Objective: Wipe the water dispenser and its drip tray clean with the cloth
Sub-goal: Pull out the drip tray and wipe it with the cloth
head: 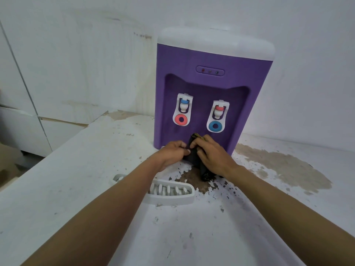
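Right now both hands are close together at the foot of the water dispenser [209, 60], and both are clamped on the dark cloth [194, 160]. The left hand [171, 153] pinches the cloth's left side with curled fingers. The right hand [213, 156] wraps over its upper part from the right, with a bunched end of the cloth sticking up above its fingers. The lower end of the cloth hangs down onto the tabletop [76, 169], just in front of the dispenser's base.

The dispenser is purple with a white top and stands upright toward the far edge of the tabletop, close to the wall [76, 54]. Two white taps sit in its recessed front: the left tap [183, 110] and the right tap [218, 117], both above the hands.

The white drip tray [172, 196] lies loose on the tabletop between the dispenser and the near edge, partly hidden under the left forearm. Paint has flaked off the tabletop around the cloth and in a brown patch [284, 166] toward the right edge.
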